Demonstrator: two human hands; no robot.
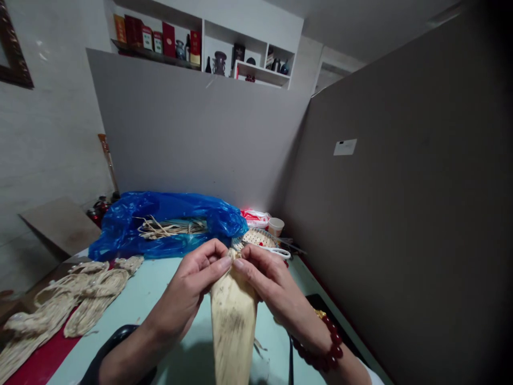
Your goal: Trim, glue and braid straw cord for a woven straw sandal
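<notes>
My left hand (192,286) and my right hand (266,280) meet at the middle of the view, both pinching the top end of a pale dried husk strip (233,331). The husk hangs down from the fingertips toward me, broad and flat, with faint dark specks. Thumbs and forefingers are pressed together on its upper tip. A red bead bracelet (326,347) circles my right wrist. The hands are held above a light green table top (160,299).
A blue plastic bag (132,224) with dried straw lies behind the hands. Woven straw sandals (76,299) rest at the left. White-handled scissors (276,251), a woven disc (256,236) and a small paper cup (276,226) sit at the right. Grey partitions (401,187) enclose the back and right.
</notes>
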